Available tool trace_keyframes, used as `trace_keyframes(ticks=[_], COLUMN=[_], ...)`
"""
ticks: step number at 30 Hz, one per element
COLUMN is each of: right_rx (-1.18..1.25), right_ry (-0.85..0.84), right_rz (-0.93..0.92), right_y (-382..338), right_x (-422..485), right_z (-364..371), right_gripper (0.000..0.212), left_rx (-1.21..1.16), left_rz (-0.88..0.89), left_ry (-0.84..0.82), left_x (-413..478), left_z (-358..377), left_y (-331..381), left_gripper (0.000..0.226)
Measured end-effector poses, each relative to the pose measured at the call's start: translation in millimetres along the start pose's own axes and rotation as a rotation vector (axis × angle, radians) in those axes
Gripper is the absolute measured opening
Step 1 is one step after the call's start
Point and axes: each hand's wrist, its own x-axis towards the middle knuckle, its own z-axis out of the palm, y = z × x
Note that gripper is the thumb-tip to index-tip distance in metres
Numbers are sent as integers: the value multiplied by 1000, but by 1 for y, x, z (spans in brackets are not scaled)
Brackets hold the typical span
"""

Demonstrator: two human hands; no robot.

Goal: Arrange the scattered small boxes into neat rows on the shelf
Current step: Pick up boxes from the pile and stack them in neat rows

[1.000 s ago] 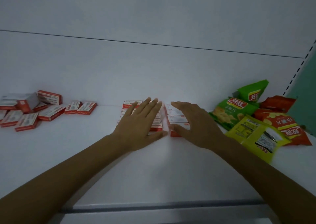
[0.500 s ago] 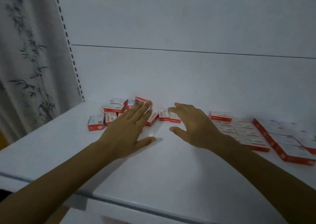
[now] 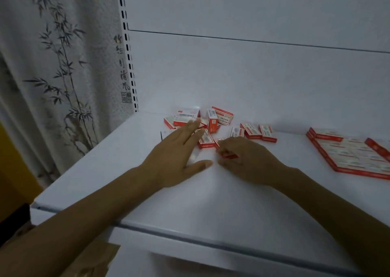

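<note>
Several small red-and-white boxes lie scattered in a loose pile (image 3: 207, 121) at the back left of the white shelf (image 3: 147, 194). One stands on end (image 3: 212, 120). A short group of three (image 3: 253, 131) sits to the pile's right. At the far right, boxes lie flat in neat rows (image 3: 354, 156). My left hand (image 3: 177, 156) is spread flat, fingers apart, fingertips reaching the pile's near edge. My right hand (image 3: 247, 160) curls over a small box (image 3: 229, 155) at the pile's front, fingers closed on it.
The shelf's back panel (image 3: 253, 76) rises just behind the boxes. A slotted upright (image 3: 128, 50) marks the shelf's left end, with a bamboo-painted curtain (image 3: 57, 76) beyond it. The shelf's front lip (image 3: 190, 234) runs below my forearms.
The view has swung left from the neat rows and snack bags to the scattered pile. Both hands moved to the pile; the right hand, open before, has closed on a small box.
</note>
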Motion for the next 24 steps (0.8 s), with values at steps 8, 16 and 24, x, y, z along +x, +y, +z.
trace_keyframes(ticks=[8,16,24], right_rx=[-107,-117,-31], right_ry=[173,286,354], right_rz=[425,334,174], right_y=[-1,-1,-2], right_x=[-15,-17,-18], right_z=[10,17,14], right_gripper=[92,54,50], left_rx=[-100,-72,-127], left_rz=[72,80,2], left_ry=[68,74,37], left_x=[24,25,24], left_z=[23,22,18], left_y=[8,7,11], left_gripper=[84,82,80])
